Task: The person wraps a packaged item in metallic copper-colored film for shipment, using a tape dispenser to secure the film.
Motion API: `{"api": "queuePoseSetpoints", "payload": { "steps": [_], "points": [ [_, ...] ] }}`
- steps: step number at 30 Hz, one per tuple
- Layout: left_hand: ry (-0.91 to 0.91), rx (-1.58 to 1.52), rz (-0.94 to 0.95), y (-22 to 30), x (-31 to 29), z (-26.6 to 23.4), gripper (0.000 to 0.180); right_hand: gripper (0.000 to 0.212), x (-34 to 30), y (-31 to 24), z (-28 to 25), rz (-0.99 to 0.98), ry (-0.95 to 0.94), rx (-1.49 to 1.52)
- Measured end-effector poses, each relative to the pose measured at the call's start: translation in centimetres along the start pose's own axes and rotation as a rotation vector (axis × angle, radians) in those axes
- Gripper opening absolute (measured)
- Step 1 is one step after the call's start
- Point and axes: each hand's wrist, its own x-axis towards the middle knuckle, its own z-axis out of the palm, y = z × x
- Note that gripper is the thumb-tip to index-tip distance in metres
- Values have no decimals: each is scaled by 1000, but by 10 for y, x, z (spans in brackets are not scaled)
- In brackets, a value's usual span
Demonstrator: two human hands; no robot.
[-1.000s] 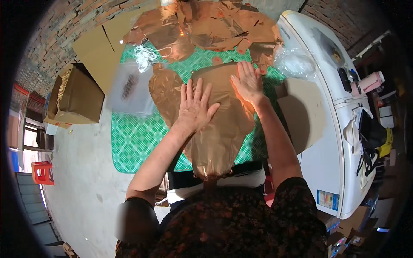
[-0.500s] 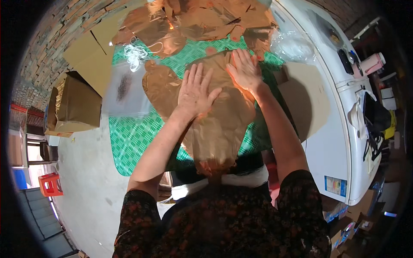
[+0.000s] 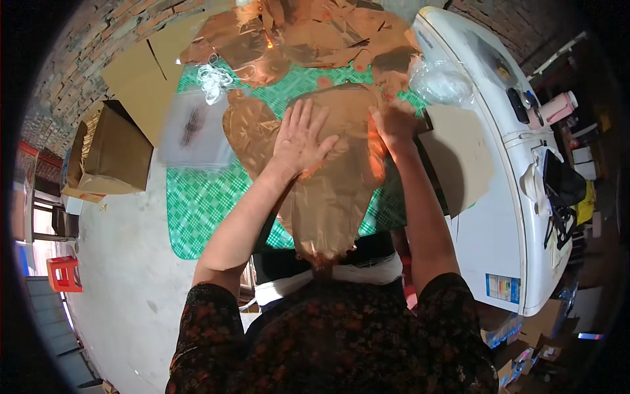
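Observation:
A flat copper-coloured foil balloon lies on a green checked tabletop, its narrow end toward me and a rounded lobe on the left. My left hand rests flat on the foil with its fingers spread. At the foil's upper right edge, my right hand is curled closed, thumb on the foil and fingers slightly blurred. A bright fold of foil shows beside that thumb. What lies under the curled fingers is hidden.
More copper foil pieces are heaped at the far edge. White string and clear plastic bags lie at the left. To the right are a cardboard sheet, a clear plastic bundle and a white refrigerator. A cardboard box stands left.
My right hand has gone from lying flat on the foil to curling at its right edge, a little lower and farther right. My left hand stays flat in place.

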Motion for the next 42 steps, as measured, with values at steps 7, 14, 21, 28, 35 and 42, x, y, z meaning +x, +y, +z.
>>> {"api": "queuePoseSetpoints", "payload": {
  "steps": [7,14,21,28,35,42],
  "points": [
    [-12,-4,20,13,12,1,76,44,32,50,63,-34,-128,77],
    [-7,68,0,8,2,-1,73,26,51,-1,-13,-17,-371,876],
    [-95,329,86,8,6,-4,68,31,41,-83,-78,236,-793,1379],
    [-134,138,64,25,18,-15,69,27,21,31,26,-91,-129,1151],
    [-2,43,64,12,9,-2,70,45,-25,15,21,-534,94,428],
    [-9,55,81,14,11,-7,71,59,-24,-28,-19,-359,-335,395]
  ]
}}
